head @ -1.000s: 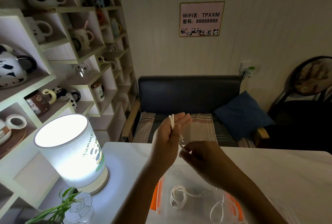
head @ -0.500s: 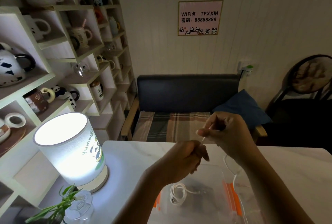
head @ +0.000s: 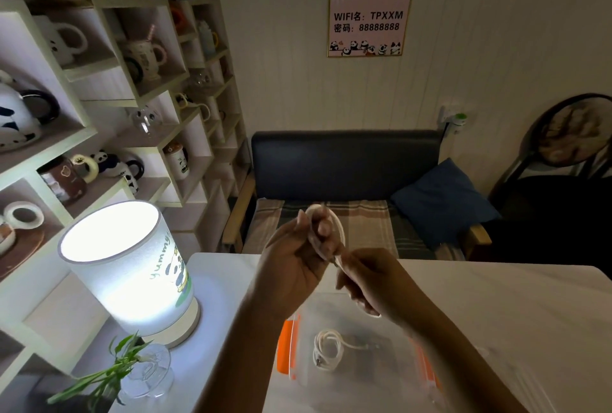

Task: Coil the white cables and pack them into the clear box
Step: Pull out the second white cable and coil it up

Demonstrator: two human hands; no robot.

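above the counter (head: 496, 300), the left hand (head: 294, 257) holds a loop of white cable (head: 338, 224) curled in its fingers, and the right hand (head: 371, 277) pinches the cable's end just beside it. 1 coiled cable (head: 326, 348) lies inside the clear box (head: 390, 376) below the hands.

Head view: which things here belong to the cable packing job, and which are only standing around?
Belong to the job:
- white cable looped in the left hand, its end pinched by the right hand
- coiled cable already in the clear box

Only standing around:
- lit lamp
- plant in glass vase
- mugs on shelves
- WiFi sign
- blue cushion
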